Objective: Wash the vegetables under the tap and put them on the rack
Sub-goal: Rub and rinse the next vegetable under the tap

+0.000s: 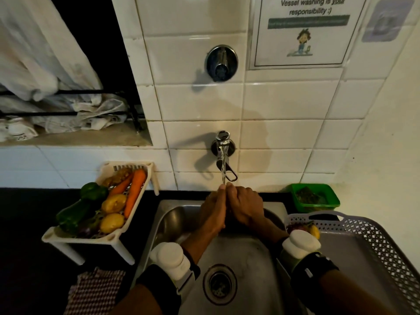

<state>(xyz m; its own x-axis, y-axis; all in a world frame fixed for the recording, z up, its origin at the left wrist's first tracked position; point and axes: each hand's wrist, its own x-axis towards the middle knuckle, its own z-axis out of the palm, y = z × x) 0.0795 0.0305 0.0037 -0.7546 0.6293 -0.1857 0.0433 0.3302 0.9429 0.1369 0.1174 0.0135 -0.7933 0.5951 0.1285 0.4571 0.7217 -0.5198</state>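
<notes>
Notice [304,30] on the far wall tiles, right of the taps: "Vessel washing is your responsibility :)", with "your" underlined
Green bar [308,22] on the same notice: white print, too blurred to read
Drawing under the bar: small cartoon figure, no words legible
Sticker [387,20] far right: blurred, unreadable

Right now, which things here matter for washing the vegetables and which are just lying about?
For the job: tap, sink, rack of vegetables, grey basket, left hand and right hand together under the water.

Lying about: green tub, checked cloth, wall notice, white cloths.
</notes>
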